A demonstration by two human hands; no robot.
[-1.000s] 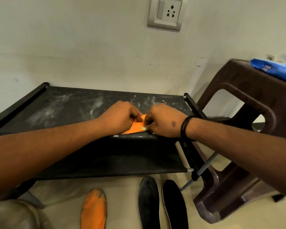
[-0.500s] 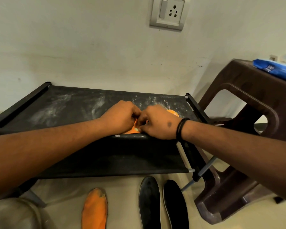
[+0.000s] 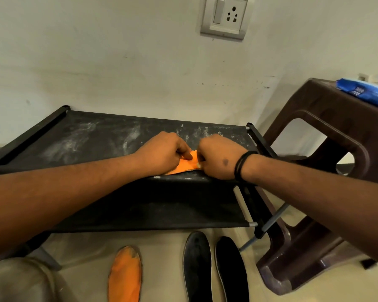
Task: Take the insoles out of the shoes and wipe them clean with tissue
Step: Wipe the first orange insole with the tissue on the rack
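An orange insole [image 3: 187, 165] lies on the front edge of the dusty black rack shelf [image 3: 85, 138]. My left hand [image 3: 162, 152] holds it down with curled fingers, the thumb on top. My right hand [image 3: 218, 159] is closed round a tissue [image 3: 198, 164], of which only a small white bit shows, and presses it on the insole's right part. Most of this insole is hidden under both hands. On the floor below lie a second orange insole [image 3: 124, 275] and two black insoles [image 3: 196, 267] [image 3: 231, 271].
A brown plastic stool [image 3: 327, 131] stands right of the rack, with a blue tissue pack [image 3: 367, 93] on top. A wall socket [image 3: 226, 16] sits above. A rounded grey object [image 3: 18, 280] fills the bottom left corner. The rack's lower shelf [image 3: 162, 212] is under my arms.
My right hand slid left across the insole towards my left hand, then drew back right, uncovering more orange. My left hand stayed in place.
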